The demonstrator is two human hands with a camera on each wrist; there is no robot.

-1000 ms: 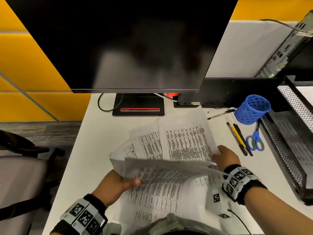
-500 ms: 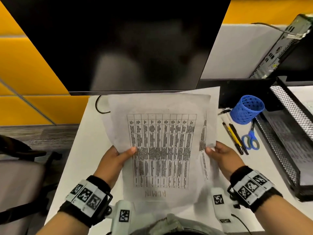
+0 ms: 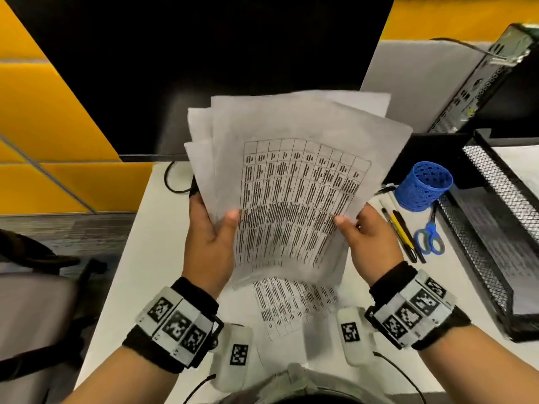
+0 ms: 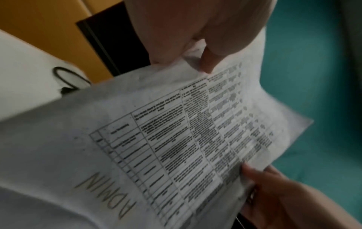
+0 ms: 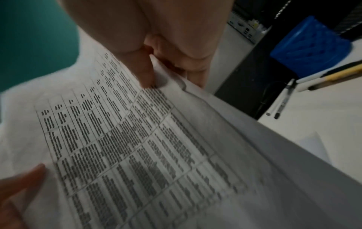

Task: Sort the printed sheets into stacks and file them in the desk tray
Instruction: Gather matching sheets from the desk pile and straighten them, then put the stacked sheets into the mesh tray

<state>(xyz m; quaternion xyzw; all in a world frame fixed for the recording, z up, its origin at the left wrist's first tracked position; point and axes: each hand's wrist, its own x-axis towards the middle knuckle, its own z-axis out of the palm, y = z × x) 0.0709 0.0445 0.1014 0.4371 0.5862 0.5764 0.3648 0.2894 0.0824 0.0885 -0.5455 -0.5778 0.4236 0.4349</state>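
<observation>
I hold a fanned bundle of printed sheets (image 3: 291, 176) upright above the white desk (image 3: 122, 281), tables facing me. My left hand (image 3: 210, 237) grips the bundle's left edge, thumb on the front. My right hand (image 3: 364, 237) pinches its right edge, thumb on the print. The top sheet (image 4: 176, 139) bears a handwritten "ADMIN" near its lower edge. In the right wrist view my right thumb presses the printed sheets (image 5: 127, 147) against the fingers behind. One more printed sheet (image 3: 291, 304) lies flat on the desk under the bundle. The black mesh desk tray (image 3: 478, 258) stands at the right.
A blue mesh pen cup (image 3: 423, 185) lies tipped beside the tray, with pens (image 3: 402, 234) and blue scissors (image 3: 430, 237) next to it. A large dark monitor (image 3: 204, 68) fills the back. A computer case (image 3: 490, 77) stands behind the tray. An office chair (image 3: 35, 287) sits left.
Both hands gathered the loose sheets from the desk and raised them; since half a second ago the bundle has tilted right and fanned out.
</observation>
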